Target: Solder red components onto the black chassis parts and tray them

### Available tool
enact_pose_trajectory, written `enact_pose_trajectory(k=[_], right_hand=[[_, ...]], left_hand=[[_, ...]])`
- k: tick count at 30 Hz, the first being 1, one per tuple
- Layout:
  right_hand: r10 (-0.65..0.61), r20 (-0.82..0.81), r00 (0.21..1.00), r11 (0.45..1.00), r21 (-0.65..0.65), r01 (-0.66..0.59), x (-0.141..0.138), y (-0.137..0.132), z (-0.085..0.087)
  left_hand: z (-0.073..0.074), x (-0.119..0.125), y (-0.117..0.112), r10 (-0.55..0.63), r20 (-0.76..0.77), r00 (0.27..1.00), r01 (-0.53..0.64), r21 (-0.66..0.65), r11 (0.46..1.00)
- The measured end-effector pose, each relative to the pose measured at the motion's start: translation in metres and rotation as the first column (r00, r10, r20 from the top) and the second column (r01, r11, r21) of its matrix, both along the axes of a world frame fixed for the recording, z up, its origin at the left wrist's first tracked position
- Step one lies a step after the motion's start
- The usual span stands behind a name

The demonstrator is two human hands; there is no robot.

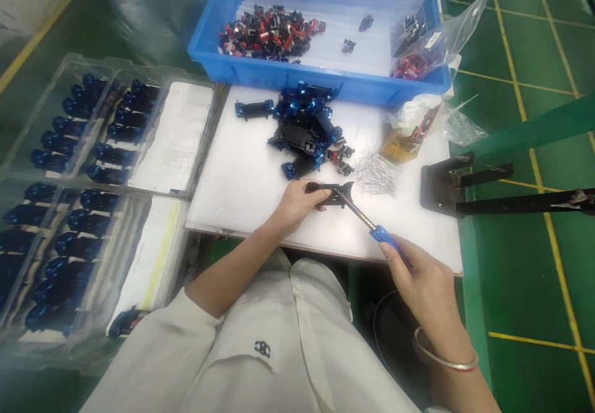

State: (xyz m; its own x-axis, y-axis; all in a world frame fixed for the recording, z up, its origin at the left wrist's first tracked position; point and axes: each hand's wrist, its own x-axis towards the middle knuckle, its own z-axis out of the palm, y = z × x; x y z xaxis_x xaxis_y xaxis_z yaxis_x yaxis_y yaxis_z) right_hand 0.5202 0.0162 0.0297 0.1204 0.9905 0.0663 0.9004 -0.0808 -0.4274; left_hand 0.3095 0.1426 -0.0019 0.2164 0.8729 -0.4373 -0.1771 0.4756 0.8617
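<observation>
1. Left hand (297,205) closed firmly round a black bracket (335,195), and we're right over the front of the white board (242,196)!
2. Right hand (421,279) gripping a blue-handled screwdriver (383,236) from four o'clock, its shaft reaching in to the bracket.
3. At twelve o'clock from the bracket, we've got a heap of blue-and-black assemblies (302,131); at two o'clock, loose metal pins (374,174).
4. Farther out, there's a blue crate (279,73) at twelve and clear plastic trays (93,62) of blue parts at nine.
</observation>
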Motion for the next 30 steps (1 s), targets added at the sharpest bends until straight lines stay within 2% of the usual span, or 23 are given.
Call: enact_pose_trajectory(k=[22,26,30], right_hand=[[0.057,0.061,0.997,0.998,-0.038,-0.055,-0.003,0.004,0.006],[0.002,-0.011,1.000,0.998,-0.066,-0.003,0.003,0.004,0.016],[-0.183,-0.232,0.955,0.977,-0.150,0.151,0.010,0.006,0.029]], left_hand=[[-0.003,-0.001,0.000,-0.017,-0.030,0.999,0.018,0.038,0.999],[-0.006,-0.001,0.000,-0.027,-0.037,0.999,0.029,0.048,0.998],[-0.009,-0.002,-0.002,-0.021,-0.057,0.998,0.026,0.075,0.997]])
